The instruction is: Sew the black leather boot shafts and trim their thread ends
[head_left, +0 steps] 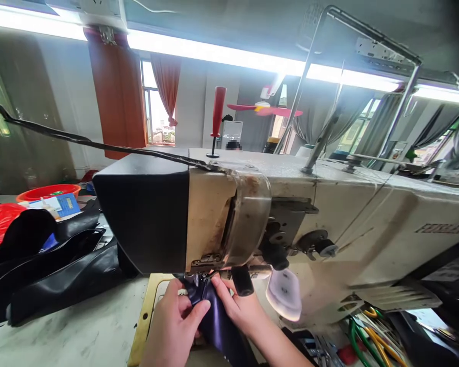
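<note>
Currently in work: narrow piece of glossy, black, leather-like sheet [219, 329], upper end at the small silvery metal presser foot [196, 279], lower part sloping off to five o'clock (dial centred on the foot, twelve at top of view).
Left hand [172, 321]: at seven o'clock; pinching the piece's left side, thumb laid on top, fingers curled in close to the foot.
Right hand [240, 306]: at four o'clock; against the piece's right side, one fingertip near the foot. Cannot tell whether pinching or only pressing; underside hidden.
Machine: bulky cream-and-black sewing machine head [149, 219], directly above both hands. Curved clear plastic guard [252, 219] between one and two o'clock; upright red-handled tool [219, 112] just past twelve; glowing white oval lamp [285, 295] at three.
Step, as judged: lining up or feeding the piece at the foot, probably for a seam. Stitching itself not confirmable; needle too small to make out.
Next move, as judged: calls for steady, even guiding with both hands, layers flat and edges matched, fingertips well clear of the needle path.
Bench: loose heap of shiny black sheet pieces [69, 275] at nine o'clock; round orange-red plastic basin [46, 191] near ten; green-handled cutting tool [357, 339] between three and four.
</note>
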`<move>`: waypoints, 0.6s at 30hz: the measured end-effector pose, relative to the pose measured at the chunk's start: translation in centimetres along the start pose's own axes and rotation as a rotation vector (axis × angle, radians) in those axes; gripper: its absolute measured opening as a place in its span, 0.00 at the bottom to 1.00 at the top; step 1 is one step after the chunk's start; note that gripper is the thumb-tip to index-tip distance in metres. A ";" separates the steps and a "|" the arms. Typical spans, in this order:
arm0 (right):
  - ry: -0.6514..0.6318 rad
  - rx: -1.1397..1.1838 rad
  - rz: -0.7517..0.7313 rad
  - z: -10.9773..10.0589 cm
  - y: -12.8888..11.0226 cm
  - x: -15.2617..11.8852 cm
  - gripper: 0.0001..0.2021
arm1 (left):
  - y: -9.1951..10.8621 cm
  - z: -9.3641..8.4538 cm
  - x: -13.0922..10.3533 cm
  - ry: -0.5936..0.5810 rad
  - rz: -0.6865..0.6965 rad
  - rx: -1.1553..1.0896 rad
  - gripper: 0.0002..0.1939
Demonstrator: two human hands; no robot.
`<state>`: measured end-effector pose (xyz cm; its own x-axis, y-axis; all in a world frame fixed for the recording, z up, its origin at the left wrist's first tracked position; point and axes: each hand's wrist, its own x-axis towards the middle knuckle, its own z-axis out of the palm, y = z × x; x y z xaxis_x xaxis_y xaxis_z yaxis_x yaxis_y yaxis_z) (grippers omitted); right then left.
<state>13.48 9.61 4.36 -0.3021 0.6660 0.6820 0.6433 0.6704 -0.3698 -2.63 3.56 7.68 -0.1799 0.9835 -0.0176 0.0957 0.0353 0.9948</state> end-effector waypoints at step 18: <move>0.168 -0.459 0.009 0.4 -4.9 -2.1 0.14 | 0.1 -2.4 2.7 -0.222 -0.191 -0.392 0.13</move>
<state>10.68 5.06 4.44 -0.2020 0.5836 0.7865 0.9004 0.4267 -0.0854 -5.47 5.80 7.99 0.0591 0.9814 -0.1825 -0.3025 0.1918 0.9336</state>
